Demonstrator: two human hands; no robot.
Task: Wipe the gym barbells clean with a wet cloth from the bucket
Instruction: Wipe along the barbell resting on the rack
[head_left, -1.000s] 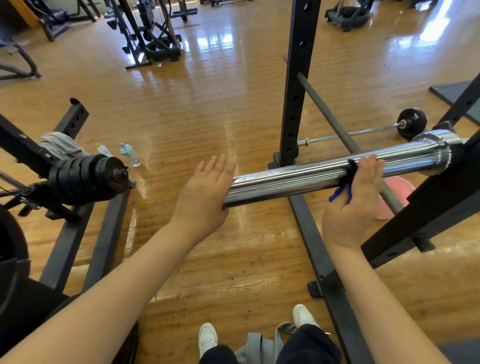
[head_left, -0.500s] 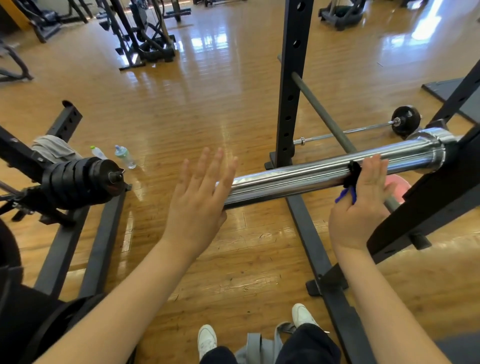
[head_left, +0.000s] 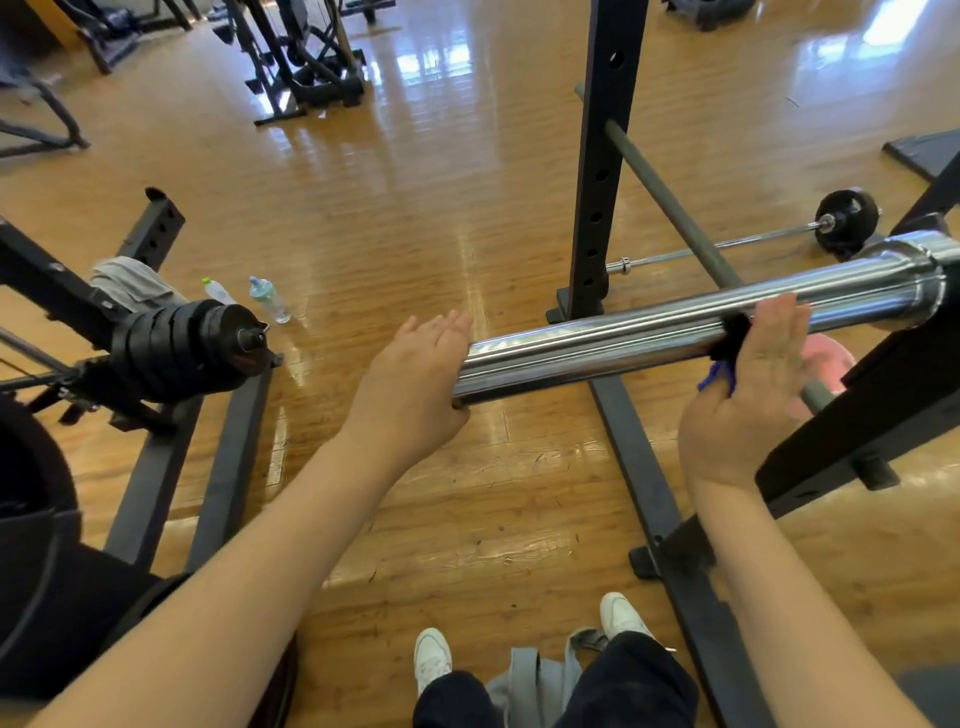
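Observation:
A thick chrome barbell sleeve (head_left: 649, 332) lies across a black rack, with its collar at the right. My left hand (head_left: 415, 384) has its palm flat against the sleeve's free end, fingers straight and pointing away from me. On the near side of the sleeve, further right, my right hand (head_left: 748, 400) presses a dark cloth (head_left: 730, 335) against the metal with straight fingers. A blue corner of the cloth hangs by my thumb. Under that hand a pink round object (head_left: 828, 358) shows on the floor; I cannot tell if it is the bucket.
A black rack upright (head_left: 597, 182) stands behind the sleeve, and its base rail (head_left: 639, 467) runs toward my shoes. A stack of black plates (head_left: 192, 343) with a grey towel (head_left: 135, 280) juts in at left. Two water bottles (head_left: 267, 299) and a small barbell (head_left: 847, 223) lie on the wooden floor.
My left hand lifted off the sleeve's end with spread fingers, then came back down flat against it. My right hand with the cloth stayed at about the same spot.

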